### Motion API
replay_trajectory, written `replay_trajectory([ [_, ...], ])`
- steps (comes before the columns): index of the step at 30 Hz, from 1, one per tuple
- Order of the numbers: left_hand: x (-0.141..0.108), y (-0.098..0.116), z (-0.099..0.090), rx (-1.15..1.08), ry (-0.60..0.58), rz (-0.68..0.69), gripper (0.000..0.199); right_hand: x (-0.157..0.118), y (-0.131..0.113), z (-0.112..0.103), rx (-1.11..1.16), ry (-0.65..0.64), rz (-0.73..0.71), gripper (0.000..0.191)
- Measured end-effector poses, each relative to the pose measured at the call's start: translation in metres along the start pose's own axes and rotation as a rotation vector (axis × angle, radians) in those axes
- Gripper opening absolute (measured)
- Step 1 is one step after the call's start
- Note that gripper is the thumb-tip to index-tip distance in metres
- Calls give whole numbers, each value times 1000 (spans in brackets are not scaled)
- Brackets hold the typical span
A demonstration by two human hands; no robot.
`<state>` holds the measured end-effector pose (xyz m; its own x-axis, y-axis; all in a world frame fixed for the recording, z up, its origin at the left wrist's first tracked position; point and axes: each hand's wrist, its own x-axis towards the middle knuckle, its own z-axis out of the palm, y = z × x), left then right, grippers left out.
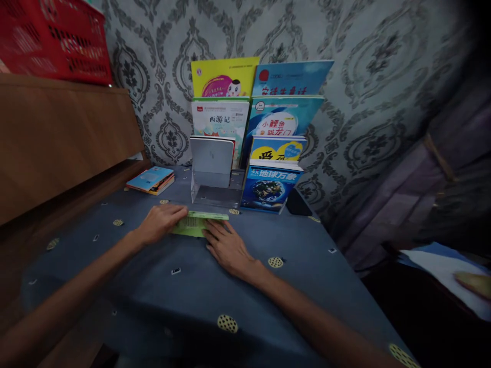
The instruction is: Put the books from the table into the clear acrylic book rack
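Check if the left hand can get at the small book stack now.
Probably yes: the stack lies just beyond the left hand, with only tablecloth showing between. That hand holds the green book, though, so it would likely have to let go first.

- Light green over the booklet (192, 226)
- Blue-grey on the worktop cloth (153, 278), printed with dark-spotted yellow shapes and small black-and-white rectangles
- Dark grey damask scrolls on paler grey across the wallpaper (164, 97)
- Yellow with a magenta patch on the rear left book (222, 76)
- Deep blue with a globe picture on the front right book (270, 189)
- Light blue atop the low book stack (151, 179)
- Bright red on the basket (72, 43)
- Brown on the cabinet (65, 138)
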<state>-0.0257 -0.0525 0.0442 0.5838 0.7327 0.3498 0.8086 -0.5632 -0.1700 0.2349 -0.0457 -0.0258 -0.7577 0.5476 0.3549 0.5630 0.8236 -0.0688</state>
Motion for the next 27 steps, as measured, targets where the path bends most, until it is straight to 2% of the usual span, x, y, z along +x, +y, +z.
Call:
replay_trajectory([
  [3, -28, 4, 13, -65, 181, 41, 33, -6, 12, 0, -34, -8, 130, 46],
  [5, -46, 9, 22, -115, 243, 89, 35, -11, 23, 0, -57, -12, 234, 45],
  [7, -61, 16, 29, -153, 176, 143, 37, -16, 33, 2, -59, -34, 290, 41],
  [10, -73, 25, 32, -209, -38, 171, 32, -20, 40, 3, -31, -107, 332, 42],
  [13, -75, 28, 27, -294, -188, 103, 31, -18, 36, 2, -25, -138, 408, 43],
  [17, -63, 20, 27, -363, -263, 4, 38, -8, 26, -3, -26, -51, 527, 43],
  [19, -53, 11, 35, -346, -264, -68, 42, -5, 20, -5, 21, 7, 484, 43],
  [22, -39, -6, 52, -298, -254, -224, 45, 0, 8, -5, 132, 26, 279, 41],
  [25, -31, -19, 68, -277, -253, -337, 45, 8, -8, -3, 242, -60, 45, 39],
  [27, -32, -23, 75, -282, -220, -367, 44, 19, -18, 0, 294, -153, -77, 41],
])
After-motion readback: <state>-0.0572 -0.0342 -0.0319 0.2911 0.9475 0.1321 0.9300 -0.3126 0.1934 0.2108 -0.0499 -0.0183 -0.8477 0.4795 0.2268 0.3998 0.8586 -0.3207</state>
